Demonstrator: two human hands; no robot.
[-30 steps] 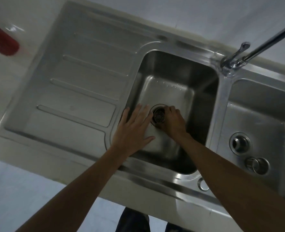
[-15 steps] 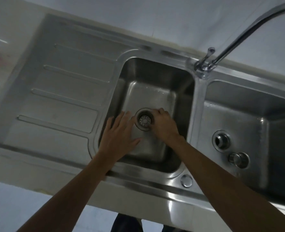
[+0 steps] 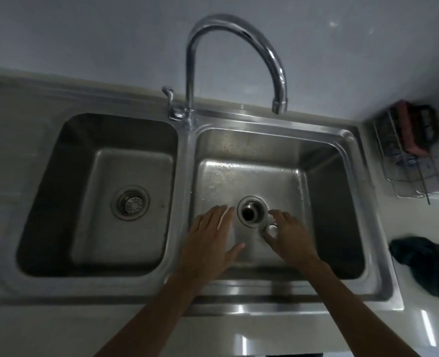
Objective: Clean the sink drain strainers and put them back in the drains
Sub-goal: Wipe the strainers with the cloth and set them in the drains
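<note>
The steel double sink [image 3: 185,161] has two basins. A perforated strainer [image 3: 132,202] sits in the left basin's drain. In the right basin the drain [image 3: 252,213] is open and dark. Just right of and below it, a second strainer [image 3: 272,229] rests on the basin floor. My right hand [image 3: 289,238] is on this strainer, with index finger and thumb on either side of it. My left hand [image 3: 212,242] lies flat on the basin floor left of the open drain, fingers spread and holding nothing.
A curved chrome faucet [image 3: 239,29] arches over the right basin, its lever [image 3: 169,95] at the back divider. A wire rack [image 3: 409,161] with sponges hangs at the right wall. A dark cloth [image 3: 427,266] lies on the counter right of the sink.
Both hands left the left basin, where the right hand let go of the seated strainer, and moved into the right basin. The right hand now closes around the loose strainer. The view swung right.
</note>
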